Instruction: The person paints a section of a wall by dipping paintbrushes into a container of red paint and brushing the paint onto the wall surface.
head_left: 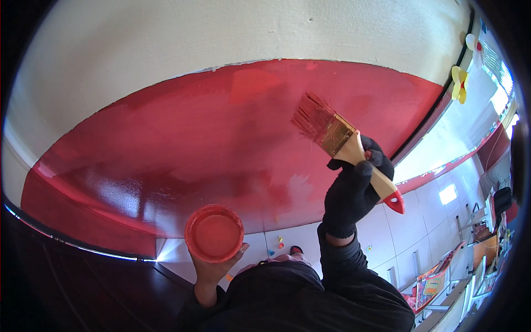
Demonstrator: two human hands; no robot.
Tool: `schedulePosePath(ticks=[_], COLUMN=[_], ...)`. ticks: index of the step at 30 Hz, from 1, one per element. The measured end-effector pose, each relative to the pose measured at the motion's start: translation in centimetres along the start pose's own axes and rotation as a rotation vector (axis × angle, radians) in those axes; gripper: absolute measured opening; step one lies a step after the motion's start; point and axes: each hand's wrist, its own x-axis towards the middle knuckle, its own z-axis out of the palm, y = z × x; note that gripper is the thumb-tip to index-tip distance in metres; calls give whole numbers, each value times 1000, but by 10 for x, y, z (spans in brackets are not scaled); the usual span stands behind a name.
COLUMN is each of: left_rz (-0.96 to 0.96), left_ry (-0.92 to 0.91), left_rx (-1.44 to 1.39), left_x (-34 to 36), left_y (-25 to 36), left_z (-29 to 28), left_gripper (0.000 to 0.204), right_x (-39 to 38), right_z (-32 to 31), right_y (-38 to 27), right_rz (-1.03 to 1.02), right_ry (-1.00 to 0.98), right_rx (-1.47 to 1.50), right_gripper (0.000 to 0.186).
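At left, the bare left hand (213, 272) holds a round, red-smeared cup (190, 235) of red paint (217, 235). At right, the black-gloved right hand (354, 188) has its fingers closed around a flat, pale-wood-handled paintbrush (348, 148), its red-coated bristles before the red-and-cream wall (193, 144). Far right, a multicoloured printed panel (432, 285) is too small to read.

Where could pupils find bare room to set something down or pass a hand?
Mostly bare floor tiles lie between the gloved right hand and the furniture at far right. A hand could likely pass before the red wall, between the paint cup and brush. Crowded: among the furniture, and beside the shoe, where coloured bits lie.
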Motion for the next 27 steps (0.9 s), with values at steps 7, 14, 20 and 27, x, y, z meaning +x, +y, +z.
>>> schedulePosePath(ticks=[7, 14, 20, 27], left_rz=[-46, -5, -63, -37], left_ry=[30, 39, 49, 77], left_rx=[51, 53, 17, 72], left_x=[1, -3, -10, -17], left_y=[6, 5, 2, -5], left_z=[2, 7, 4, -4], left_gripper=[88, 89, 91, 91], right_x=[14, -1, -12, -14], right_z=[-5, 14, 31, 54], right_y=[4, 29, 28, 18], right_rz=[-224, -413, -449, -430], right_ry=[36, 32, -6, -84], right_rx=[-139, -223, -354, -405], right_gripper=[36, 39, 32, 25])
